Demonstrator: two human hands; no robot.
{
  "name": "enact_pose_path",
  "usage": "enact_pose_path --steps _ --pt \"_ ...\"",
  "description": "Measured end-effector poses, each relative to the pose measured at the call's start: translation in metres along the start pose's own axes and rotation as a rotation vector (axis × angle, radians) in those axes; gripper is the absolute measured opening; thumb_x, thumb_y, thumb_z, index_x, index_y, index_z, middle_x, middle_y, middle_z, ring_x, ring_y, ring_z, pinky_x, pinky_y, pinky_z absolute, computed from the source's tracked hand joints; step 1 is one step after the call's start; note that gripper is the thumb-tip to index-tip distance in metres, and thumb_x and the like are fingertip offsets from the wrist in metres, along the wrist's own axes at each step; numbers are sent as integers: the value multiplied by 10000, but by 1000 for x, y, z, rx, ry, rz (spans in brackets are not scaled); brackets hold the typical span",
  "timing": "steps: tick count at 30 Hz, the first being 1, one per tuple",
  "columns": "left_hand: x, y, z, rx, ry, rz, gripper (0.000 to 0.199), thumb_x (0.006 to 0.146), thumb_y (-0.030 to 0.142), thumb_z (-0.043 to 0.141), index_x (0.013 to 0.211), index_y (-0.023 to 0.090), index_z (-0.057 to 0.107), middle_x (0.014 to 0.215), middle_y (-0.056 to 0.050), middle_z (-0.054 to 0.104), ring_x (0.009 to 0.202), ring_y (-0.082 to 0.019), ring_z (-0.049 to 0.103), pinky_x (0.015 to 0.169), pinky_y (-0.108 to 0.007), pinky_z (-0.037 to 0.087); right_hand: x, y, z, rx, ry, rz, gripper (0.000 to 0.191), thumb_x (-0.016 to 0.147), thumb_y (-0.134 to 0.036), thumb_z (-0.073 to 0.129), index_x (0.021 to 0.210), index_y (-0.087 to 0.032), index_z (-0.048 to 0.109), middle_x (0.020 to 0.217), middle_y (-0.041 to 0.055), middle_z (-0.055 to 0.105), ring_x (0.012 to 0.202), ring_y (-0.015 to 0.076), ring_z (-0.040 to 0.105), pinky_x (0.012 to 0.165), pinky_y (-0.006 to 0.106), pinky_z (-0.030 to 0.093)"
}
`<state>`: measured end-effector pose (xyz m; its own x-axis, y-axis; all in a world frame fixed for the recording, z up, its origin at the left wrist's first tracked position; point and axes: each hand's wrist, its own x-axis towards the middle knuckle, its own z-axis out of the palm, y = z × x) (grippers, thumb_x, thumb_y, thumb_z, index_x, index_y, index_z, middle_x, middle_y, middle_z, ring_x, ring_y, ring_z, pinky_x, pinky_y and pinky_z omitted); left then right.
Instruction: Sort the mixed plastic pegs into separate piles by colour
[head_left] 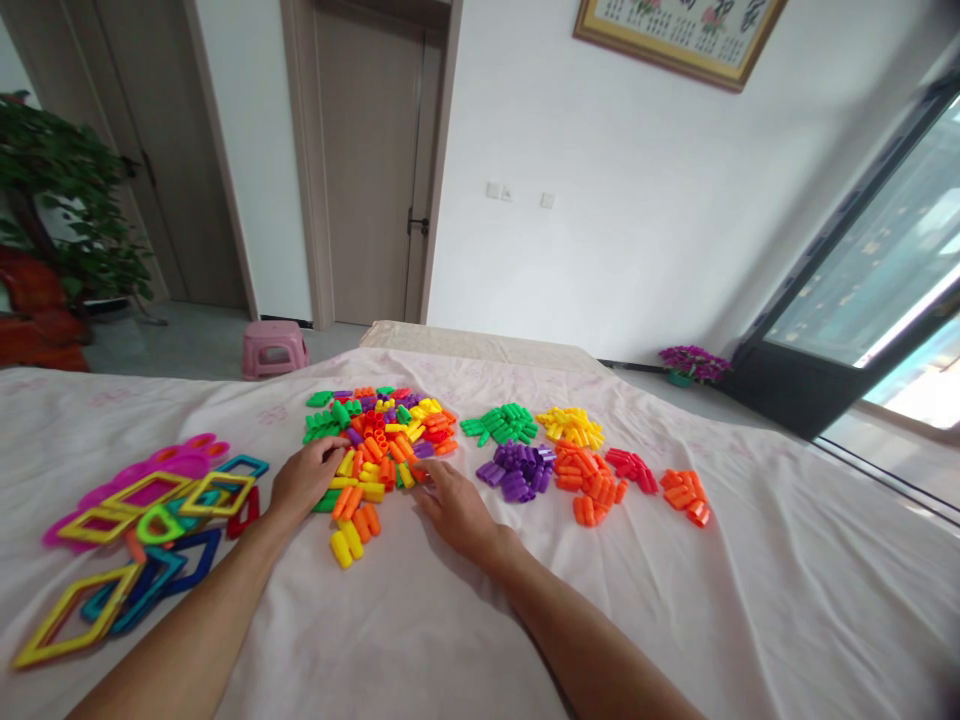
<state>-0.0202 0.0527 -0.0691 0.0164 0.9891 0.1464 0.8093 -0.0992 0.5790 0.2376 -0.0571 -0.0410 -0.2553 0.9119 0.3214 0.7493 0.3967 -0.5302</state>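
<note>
A mixed pile of small tube-shaped plastic building blocks (390, 428) in several colours lies on the cloth in front of me. My left hand (304, 480) is at the pile's left edge, its fingers curled in; what they hold, if anything, is hidden. At the pile's right edge, my right hand (457, 508) has its fingertips closed around an orange block (421, 470). Yellow blocks (346, 543) lie just nearer than the pile. To the right are single-colour groups: green blocks (501, 424), yellow blocks (571, 427), purple blocks (517, 470), orange blocks (589, 475) and red blocks (632, 470).
Another small orange group (685, 495) sits farthest right. Left of my left arm are flat diamond-shaped frames (79, 615) and a magenta plastic piece (112, 490). A pale cloth (712, 620) covers the table. Beyond it stand a pink stool (274, 348) and a door (371, 160).
</note>
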Motion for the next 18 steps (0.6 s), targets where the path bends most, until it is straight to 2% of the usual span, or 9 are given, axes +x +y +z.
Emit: enact_pose_path --steps 3,5,6,8,11,14,18 --pt "-1 1 0 -1 -3 -4 373 925 437 427 1104 275 712 1208 -18 728 1009 -213 673 752 -271 448 -2 7 0 96 90 152 101 872 -206 578 957 -195 631 899 21 709 811 165 641 729 253 485" --pt "-1 2 -1 3 -5 -6 375 926 434 423 1106 275 711 1209 -16 728 1013 -209 672 746 -265 445 -4 11 0 141 124 236 45 837 -192 584 866 -194 618 798 -7 690 731 146 616 652 233 451" --pt "-2 2 -1 6 -4 -7 378 926 435 421 1108 274 710 1209 -16 728 1014 -208 672 742 -264 443 -4 13 1 172 139 267 80 821 -180 583 890 -194 621 779 -15 684 714 140 611 629 227 439" --pt "-2 2 -1 10 -1 -7 385 926 441 419 1114 270 709 1207 -19 730 1010 -209 672 731 -264 441 -5 16 1 266 151 313 259 801 -160 572 1053 -198 622 774 -26 675 682 131 610 595 218 433" --pt "-1 1 -1 14 0 -2 386 925 438 423 1118 267 710 1214 -18 729 1007 -208 674 740 -262 447 -5 18 -5 471 83 364 471 800 -151 542 1267 -209 577 830 -19 667 659 122 631 577 217 463" --pt "1 0 0 24 1 4 386 924 439 424 1116 271 714 1226 -12 725 1017 -208 672 747 -259 450 -4 20 -27 529 7 368 442 796 -167 555 1230 -205 629 872 -1 668 706 134 665 613 231 495" --pt "2 0 -1 32 -18 -9 410 920 473 418 1128 283 716 1198 -18 732 997 -229 677 719 -275 453 -7 26 -83 159 88 306 275 796 -189 589 1042 -197 710 784 -6 686 715 141 633 632 230 446"
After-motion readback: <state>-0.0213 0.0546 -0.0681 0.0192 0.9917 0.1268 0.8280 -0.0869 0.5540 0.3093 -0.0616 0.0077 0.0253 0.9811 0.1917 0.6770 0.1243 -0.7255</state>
